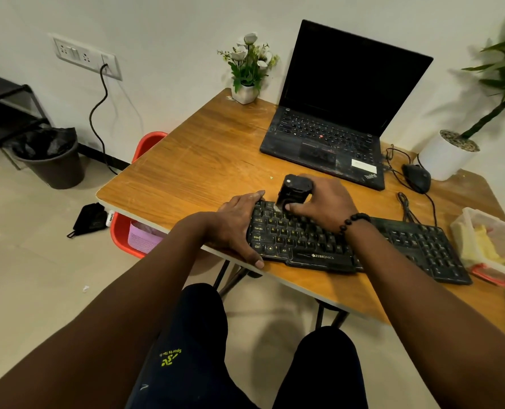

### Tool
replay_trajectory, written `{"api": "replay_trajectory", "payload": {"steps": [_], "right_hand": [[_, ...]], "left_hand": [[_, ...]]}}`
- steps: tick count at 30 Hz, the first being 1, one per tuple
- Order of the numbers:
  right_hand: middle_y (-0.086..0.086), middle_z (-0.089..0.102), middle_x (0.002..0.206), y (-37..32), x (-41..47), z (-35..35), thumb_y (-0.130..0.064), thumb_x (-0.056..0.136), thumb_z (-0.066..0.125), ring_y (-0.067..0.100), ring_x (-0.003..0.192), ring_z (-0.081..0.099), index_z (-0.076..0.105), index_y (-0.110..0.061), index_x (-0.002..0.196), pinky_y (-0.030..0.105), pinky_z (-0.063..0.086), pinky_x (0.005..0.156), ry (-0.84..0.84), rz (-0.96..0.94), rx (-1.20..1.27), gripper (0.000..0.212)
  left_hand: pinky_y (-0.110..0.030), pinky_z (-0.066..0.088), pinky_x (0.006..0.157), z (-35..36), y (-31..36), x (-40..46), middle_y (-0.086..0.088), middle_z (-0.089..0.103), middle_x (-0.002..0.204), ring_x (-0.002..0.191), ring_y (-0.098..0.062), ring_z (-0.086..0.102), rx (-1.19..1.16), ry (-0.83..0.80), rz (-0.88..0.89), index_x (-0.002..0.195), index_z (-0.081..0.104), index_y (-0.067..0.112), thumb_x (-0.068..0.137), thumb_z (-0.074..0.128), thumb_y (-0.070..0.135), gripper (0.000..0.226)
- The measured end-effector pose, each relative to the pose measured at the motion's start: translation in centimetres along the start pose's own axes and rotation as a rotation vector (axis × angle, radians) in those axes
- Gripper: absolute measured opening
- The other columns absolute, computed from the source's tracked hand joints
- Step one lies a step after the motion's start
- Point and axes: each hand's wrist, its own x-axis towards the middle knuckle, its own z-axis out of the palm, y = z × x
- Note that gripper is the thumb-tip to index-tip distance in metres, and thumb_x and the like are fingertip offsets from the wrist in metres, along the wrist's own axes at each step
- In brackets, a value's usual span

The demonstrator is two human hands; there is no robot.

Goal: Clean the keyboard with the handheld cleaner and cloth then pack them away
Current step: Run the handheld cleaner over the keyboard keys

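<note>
Head view shows us in the vacuuming step, with 2 hands on the keyboard (333, 240). Our left hand (236, 228) clamps its left end, fingers over the far edge and thumb hooked on the near edge, steadying it on the table (192, 160). Our right hand (325, 202) is curled round the handheld cleaner (294, 188), which stands upright with its mouth on the top-left keys, just beside our left fingertips. We judge the cleaning is at an early stage: only that corner sits under the nozzle. Next we would need to draw the cleaner rightward along the rows, keeping the mouth flat on the keys while the left hand holds firm. Well to the right of our right hand sits a clear container (487, 246) holding what looks like the yellow cloth (486, 246).
</note>
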Motion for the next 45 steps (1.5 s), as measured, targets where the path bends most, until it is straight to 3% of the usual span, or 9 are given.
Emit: {"api": "replay_trajectory", "payload": {"steps": [3, 7, 12, 15, 20, 30, 35, 40, 45], "right_hand": [[0.001, 0.068, 0.101, -0.3, 0.6, -0.4, -0.045, 0.08, 0.069, 0.02, 0.095, 0.057, 0.059, -0.029, 0.114, 0.036, 0.043, 0.089, 0.076, 0.045, -0.272, 0.039], [-0.005, 0.07, 0.1, -1.4, -0.1, -0.8, -0.036, 0.075, 0.077, 0.013, 0.093, 0.062, 0.064, -0.022, 0.11, 0.032, 0.05, 0.082, -0.038, -0.053, 0.161, 0.04], [-0.001, 0.065, 0.102, -1.2, 1.1, -0.2, -0.046, 0.081, 0.068, 0.02, 0.095, 0.054, 0.058, -0.029, 0.116, 0.033, 0.039, 0.086, 0.06, -0.005, -0.266, 0.04], [-0.005, 0.07, 0.1, -1.3, 0.5, -0.6, -0.035, 0.076, 0.077, 0.014, 0.094, 0.061, 0.064, -0.024, 0.11, 0.032, 0.049, 0.084, -0.002, -0.023, 0.137, 0.039], [-0.001, 0.066, 0.103, -2.0, 0.8, 0.4, -0.044, 0.08, 0.07, 0.019, 0.1, 0.055, 0.058, -0.029, 0.118, 0.034, 0.037, 0.09, 0.078, 0.001, -0.17, 0.042], [-0.008, 0.07, 0.097, -3.5, 0.5, 0.8, -0.035, 0.074, 0.077, 0.014, 0.094, 0.061, 0.062, -0.029, 0.105, 0.036, 0.049, 0.085, -0.039, -0.1, 0.166, 0.036], [-0.005, 0.064, 0.098, -4.4, 1.8, 0.9, -0.045, 0.08, 0.07, 0.018, 0.098, 0.054, 0.056, -0.031, 0.118, 0.032, 0.034, 0.085, 0.038, -0.092, -0.135, 0.042], [-0.01, 0.066, 0.092, -4.2, 2.5, 0.6, -0.041, 0.076, 0.074, 0.017, 0.095, 0.059, 0.06, -0.03, 0.11, 0.035, 0.041, 0.087, -0.01, -0.124, -0.004, 0.039], [-0.01, 0.046, 0.076, -4.7, 3.0, -1.1, -0.049, 0.083, 0.062, 0.016, 0.083, 0.047, 0.057, -0.032, 0.111, 0.032, 0.03, 0.08, -0.054, -0.258, -0.392, 0.032]], "left_hand": [[-0.047, 0.007, 0.124, 0.0, 0.0, -0.1, 0.001, -0.003, 0.165, 0.151, -0.023, 0.0, -0.003, 0.008, -0.001, 0.157, -0.018, 0.02, 0.056, 0.089, 0.06, 0.151], [-0.047, 0.007, 0.123, 0.1, 0.1, -0.1, 0.0, 0.0, 0.165, 0.15, -0.023, 0.002, -0.001, 0.009, -0.007, 0.156, -0.018, 0.021, 0.056, 0.089, 0.059, 0.151], [-0.048, 0.009, 0.124, -0.1, 0.1, -0.1, -0.001, 0.0, 0.164, 0.151, -0.024, 0.001, -0.027, -0.005, -0.02, 0.155, -0.02, 0.022, 0.056, 0.091, 0.057, 0.153], [-0.047, 0.007, 0.124, -0.1, 0.1, -0.2, -0.001, -0.002, 0.165, 0.151, -0.023, 0.0, -0.016, 0.001, -0.015, 0.155, -0.02, 0.02, 0.057, 0.091, 0.055, 0.152], [-0.049, 0.008, 0.124, -0.2, 0.2, -0.2, -0.002, -0.001, 0.164, 0.151, -0.024, 0.0, -0.029, -0.003, -0.016, 0.154, -0.024, 0.021, 0.059, 0.091, 0.053, 0.152], [-0.051, 0.009, 0.124, -1.2, -1.5, -1.0, 0.005, -0.009, 0.164, 0.151, -0.023, -0.006, -0.146, -0.069, -0.008, 0.153, -0.028, 0.026, 0.05, 0.096, 0.048, 0.162], [-0.049, 0.015, 0.123, -0.9, -1.5, -0.7, 0.002, 0.004, 0.162, 0.149, -0.024, 0.005, -0.137, -0.033, -0.03, 0.154, -0.021, 0.026, 0.049, 0.094, 0.052, 0.158], [-0.049, 0.014, 0.124, -0.8, -1.7, -0.6, 0.001, 0.004, 0.163, 0.15, -0.024, 0.004, -0.12, -0.015, -0.038, 0.154, -0.022, 0.025, 0.046, 0.091, 0.058, 0.16], [-0.051, 0.017, 0.122, -0.6, -1.6, -0.5, -0.001, 0.007, 0.161, 0.149, -0.029, 0.007, -0.115, -0.026, -0.071, 0.154, -0.022, 0.028, 0.052, 0.093, 0.053, 0.156]]}}
